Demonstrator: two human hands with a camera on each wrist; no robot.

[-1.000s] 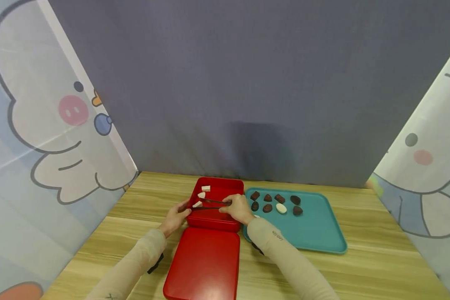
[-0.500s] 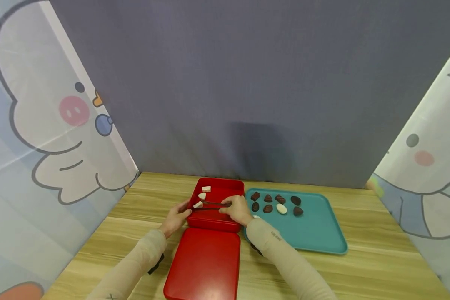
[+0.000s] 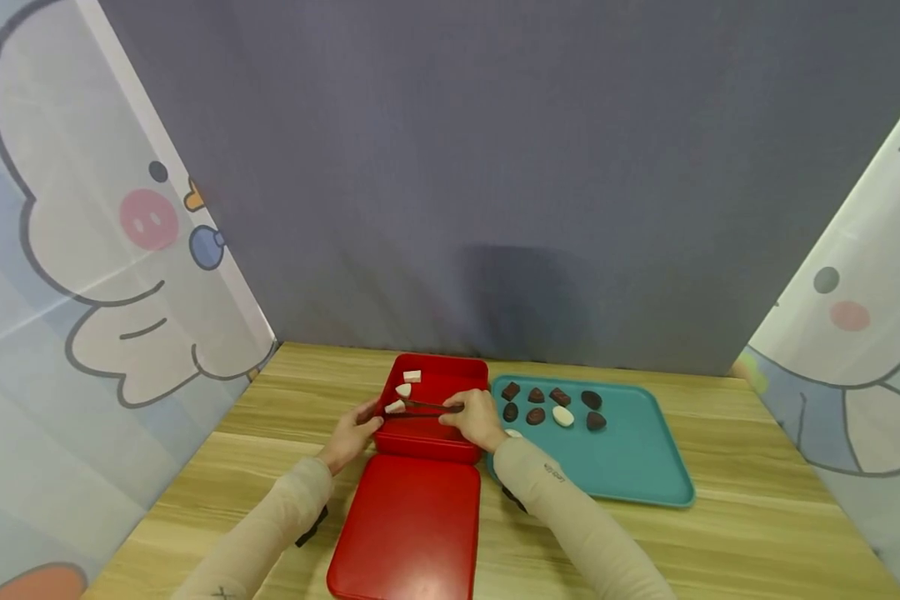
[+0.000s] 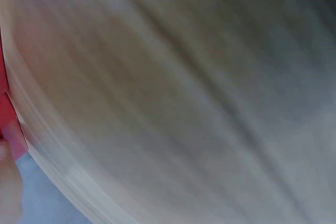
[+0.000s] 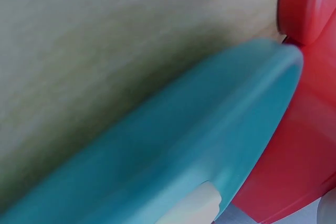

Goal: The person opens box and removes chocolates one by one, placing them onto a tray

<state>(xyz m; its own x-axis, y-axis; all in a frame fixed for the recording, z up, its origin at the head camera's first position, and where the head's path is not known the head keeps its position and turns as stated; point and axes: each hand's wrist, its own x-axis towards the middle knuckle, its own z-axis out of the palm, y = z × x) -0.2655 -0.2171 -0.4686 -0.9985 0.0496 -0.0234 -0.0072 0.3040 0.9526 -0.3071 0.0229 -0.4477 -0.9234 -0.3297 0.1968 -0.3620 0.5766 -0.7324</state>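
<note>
In the head view, my right hand (image 3: 478, 417) pinches dark, thin-armed tongs (image 3: 431, 415) low in a red box (image 3: 427, 450). Their two arms point left and stand apart, with the tips right at a white chocolate (image 3: 395, 407) near the left wall. Two more white chocolates (image 3: 403, 390) (image 3: 412, 377) lie behind it along that side. My left hand (image 3: 351, 437) grips the box's left wall, thumb at the rim by the lower tip. A left fingertip (image 4: 5, 156) shows against the red at the edge of the left wrist view.
A teal tray (image 3: 630, 458) lies right of the box, with several dark chocolates (image 3: 535, 417) and a white oval one (image 3: 562, 417). Another white piece (image 5: 194, 208) sits by its left rim. A red lid (image 3: 412, 525) lies in front of the box. A grey curtain (image 3: 495, 167) stands behind.
The arms of the tongs are slightly closer together around the nearest white chocolate. Both hands keep their places.
</note>
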